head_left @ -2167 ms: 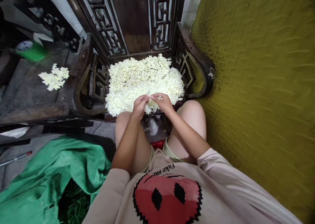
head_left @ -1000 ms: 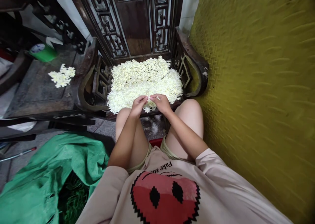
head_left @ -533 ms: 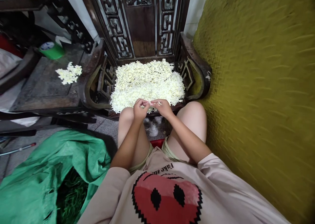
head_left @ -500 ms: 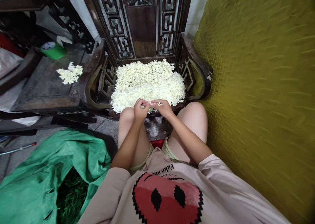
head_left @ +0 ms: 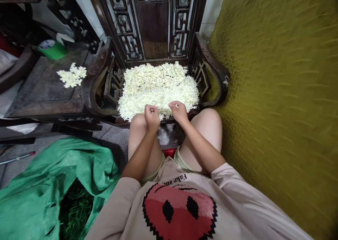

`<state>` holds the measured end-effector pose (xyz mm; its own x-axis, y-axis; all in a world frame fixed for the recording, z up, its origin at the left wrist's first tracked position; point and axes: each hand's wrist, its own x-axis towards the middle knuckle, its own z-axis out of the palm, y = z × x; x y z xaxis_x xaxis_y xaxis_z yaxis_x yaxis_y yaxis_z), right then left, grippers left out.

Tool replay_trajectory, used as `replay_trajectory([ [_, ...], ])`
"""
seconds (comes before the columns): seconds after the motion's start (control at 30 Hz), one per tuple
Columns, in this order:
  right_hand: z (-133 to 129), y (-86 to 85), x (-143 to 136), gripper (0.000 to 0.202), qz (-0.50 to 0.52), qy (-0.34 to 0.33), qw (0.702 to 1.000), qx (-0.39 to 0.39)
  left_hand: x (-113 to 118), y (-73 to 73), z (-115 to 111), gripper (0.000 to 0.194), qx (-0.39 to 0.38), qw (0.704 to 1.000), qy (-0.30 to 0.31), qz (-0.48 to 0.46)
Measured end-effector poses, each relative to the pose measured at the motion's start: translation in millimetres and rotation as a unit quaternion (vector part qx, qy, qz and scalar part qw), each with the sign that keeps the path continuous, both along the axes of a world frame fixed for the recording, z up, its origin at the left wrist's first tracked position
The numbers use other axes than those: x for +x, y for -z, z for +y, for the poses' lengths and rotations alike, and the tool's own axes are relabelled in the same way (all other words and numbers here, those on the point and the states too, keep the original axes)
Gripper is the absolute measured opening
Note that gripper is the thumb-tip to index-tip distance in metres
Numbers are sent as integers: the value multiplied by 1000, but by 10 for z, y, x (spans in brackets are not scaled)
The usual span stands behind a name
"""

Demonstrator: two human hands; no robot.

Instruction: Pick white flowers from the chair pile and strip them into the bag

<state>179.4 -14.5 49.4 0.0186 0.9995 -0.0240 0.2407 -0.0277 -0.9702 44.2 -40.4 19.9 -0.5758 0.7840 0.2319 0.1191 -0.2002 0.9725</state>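
Note:
Many small creamy-white flowers [head_left: 155,81] lie in a thick layer on the seat of a carved wooden chair [head_left: 154,29]. Over the near edge of this layer, my left hand [head_left: 152,117] is closed with its fingertips pinched together; whatever they hold is too small to make out. A short gap to the right, my right hand [head_left: 179,112] is also pinched closed, with a small white flower showing at its fingers. Both forearms pass above my knees.
A dark wooden side table [head_left: 44,80] at left carries a small cluster of flowers [head_left: 72,75] and a green tape roll [head_left: 52,50]. A green sack [head_left: 87,159] with dark green strands inside lies on the floor. A yellow textured surface [head_left: 271,92] rises at right.
My hands, whose fingertips met half a second ago, have moved apart. The right hand has shifted right and slightly up; the left has curled more tightly.

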Motion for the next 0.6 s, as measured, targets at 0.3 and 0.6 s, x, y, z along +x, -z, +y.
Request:
replay_trajectory([
  [0.3,-5,-10,47,38,143,-5,981,-132,-61,51,132,16,-141,967,101,-185],
  [0.6,-133,117,-52,39,178,-4,972,-153,179,47,31,12,-113,972,183,-92],
])
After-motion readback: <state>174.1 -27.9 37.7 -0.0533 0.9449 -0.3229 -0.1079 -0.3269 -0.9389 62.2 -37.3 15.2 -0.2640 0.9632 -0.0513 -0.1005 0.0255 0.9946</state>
